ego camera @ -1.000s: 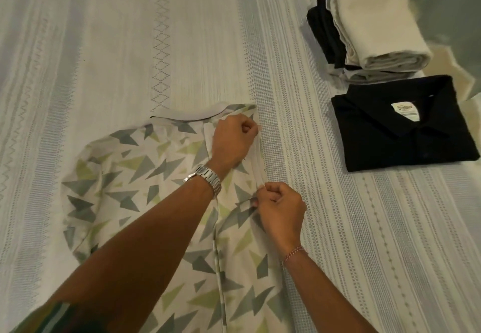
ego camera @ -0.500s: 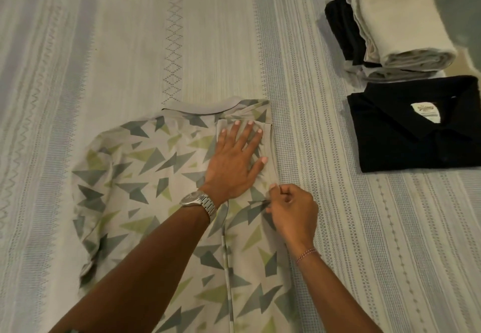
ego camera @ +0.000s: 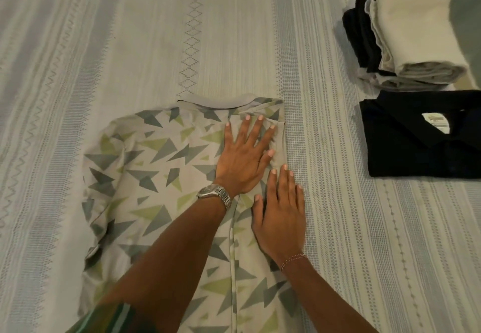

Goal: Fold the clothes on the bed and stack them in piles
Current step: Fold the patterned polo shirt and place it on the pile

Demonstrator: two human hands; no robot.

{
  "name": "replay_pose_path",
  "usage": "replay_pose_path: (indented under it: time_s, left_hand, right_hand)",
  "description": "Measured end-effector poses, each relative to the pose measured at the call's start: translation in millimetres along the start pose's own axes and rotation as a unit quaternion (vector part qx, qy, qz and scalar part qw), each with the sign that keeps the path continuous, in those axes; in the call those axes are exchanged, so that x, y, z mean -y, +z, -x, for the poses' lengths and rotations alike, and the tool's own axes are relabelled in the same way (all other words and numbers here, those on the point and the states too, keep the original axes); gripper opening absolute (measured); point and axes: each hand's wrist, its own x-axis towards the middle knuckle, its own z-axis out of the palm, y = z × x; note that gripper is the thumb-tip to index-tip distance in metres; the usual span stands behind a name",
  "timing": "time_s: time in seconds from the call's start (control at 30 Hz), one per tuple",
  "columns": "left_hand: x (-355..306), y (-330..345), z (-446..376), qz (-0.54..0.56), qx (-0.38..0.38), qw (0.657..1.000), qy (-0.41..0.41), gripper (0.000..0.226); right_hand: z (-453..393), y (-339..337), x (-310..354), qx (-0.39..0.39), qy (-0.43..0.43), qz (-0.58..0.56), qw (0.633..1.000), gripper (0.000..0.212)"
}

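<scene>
A light grey shirt [ego camera: 156, 166] printed with grey and green triangles lies flat on the bed, collar pointing away from me, its right side folded inward. My left hand [ego camera: 244, 155], a metal watch on the wrist, presses flat with spread fingers on the folded part near the collar. Just below it, my right hand [ego camera: 281, 210] lies flat with straight fingers along the shirt's right folded edge. To the right sits a folded black polo shirt [ego camera: 421, 140] with a white neck label. Behind it stands a pile [ego camera: 411, 38] of folded cream, grey and black clothes.
The bed [ego camera: 182, 33] is covered by a pale striped spread with woven zigzag and diamond bands. Its far right edge runs beside the pile of clothes, where a darker floor shows.
My left hand went from a fist pinching the fabric to flat and spread. My right hand let go of the pinched edge and now lies flat on the fold.
</scene>
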Motion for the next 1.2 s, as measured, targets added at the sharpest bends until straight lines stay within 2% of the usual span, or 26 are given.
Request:
replay_pose_path:
  time_s: [0.07, 0.17, 0.23, 0.3, 0.43, 0.53, 0.63, 0.73, 0.8, 0.87, 0.97, 1.03, 1.1, 1.2]
  left_hand:
    - [0, -2, -1, 0.006, -0.001, 1.000, 0.004, 0.062]
    - [3, -8, 14, 0.000, -0.018, 1.000, -0.002, 0.063]
    - [14, -9, 38, -0.002, -0.021, 0.999, -0.036, 0.066]
    - [28, -7, 70, 0.008, -0.009, 0.997, -0.077, 0.069]
    - [51, -7, 130, 0.024, 0.019, 0.993, -0.110, 0.070]
    - [59, -9, 181, 0.040, 0.029, 0.990, -0.134, 0.068]
    - [61, -9, 229, 0.049, 0.037, 0.988, -0.139, 0.065]
    - [64, -8, 265, 0.035, 0.046, 0.990, -0.130, 0.064]
    - [66, -10, 281, 0.025, 0.053, 0.991, -0.124, 0.062]
    - [72, -14, 301, -0.006, 0.028, 0.993, -0.115, 0.056]
    - [85, -23, 331, -0.014, 0.008, 0.992, -0.127, 0.052]
    - [96, -28, 356, -0.019, -0.011, 0.991, -0.133, 0.051]
    - [104, -30, 373, -0.002, -0.032, 0.987, -0.157, 0.049]
    - [103, -36, 396, 0.074, -0.065, 0.954, -0.282, 0.054]
  right_hand:
    - [0, 0, 0, 0.008, -0.005, 0.010, 1.000, 0.073]
    - [1, -3, -2, 0.038, -0.011, 0.015, 0.999, 0.103]
    - [1, -6, -1, 0.044, -0.011, 0.016, 0.999, 0.117]
    - [2, -6, -1, 0.047, -0.009, 0.025, 0.999, 0.122]
    - [-2, -7, -3, 0.059, -0.006, 0.027, 0.998, 0.124]
    - [13, -14, 5, 0.034, -0.006, -0.001, 0.999, 0.119]
    - [58, -18, 27, -0.020, -0.076, -0.024, 0.997, 0.109]
    - [117, -11, 59, -0.027, -0.163, -0.056, 0.985, 0.090]
    - [154, -6, 80, -0.012, -0.179, -0.095, 0.979, 0.074]
    - [189, -1, 108, -0.011, -0.177, -0.130, 0.976, 0.059]
    - [231, 16, 144, 0.014, -0.173, -0.178, 0.969, 0.037]
    - [255, 27, 171, 0.039, -0.163, -0.208, 0.964, 0.029]
    - [271, 30, 195, 0.093, -0.144, -0.209, 0.963, 0.029]
    - [295, 31, 225, 0.180, -0.117, -0.157, 0.964, 0.043]
